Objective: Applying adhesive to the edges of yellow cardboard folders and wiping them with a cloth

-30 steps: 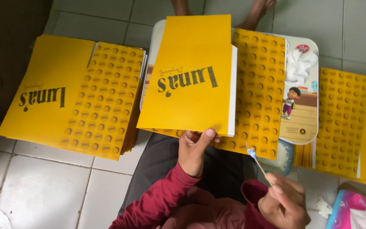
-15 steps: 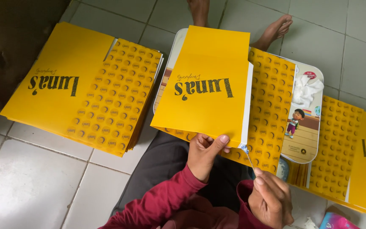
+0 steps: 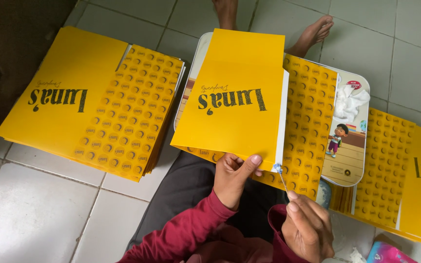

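Observation:
My left hand [image 3: 234, 176] pinches the near edge of a folded yellow paper sheet [image 3: 235, 97] with dark lettering, holding its top flap up. Under the flap lies the sheet's dotted yellow half [image 3: 307, 122]. My right hand [image 3: 308, 229] grips a thin stick [image 3: 282, 180] whose bluish tip touches the white inner edge of the flap at its near right corner. The sheet rests over a white tray [image 3: 352, 160] with a cartoon picture, on my lap.
A stack of the same yellow sheets [image 3: 88, 102] lies on the tiled floor at the left, another stack [image 3: 410, 175] at the right. Crumpled white tissue [image 3: 349, 102] sits on the tray. A pink tissue pack [image 3: 388, 253] is at bottom right. Bare feet [image 3: 313, 29] show beyond the tray.
My right hand brought the stick up from beside the sheet to the flap's near right corner. The view shifted slightly; my left hand kept its hold.

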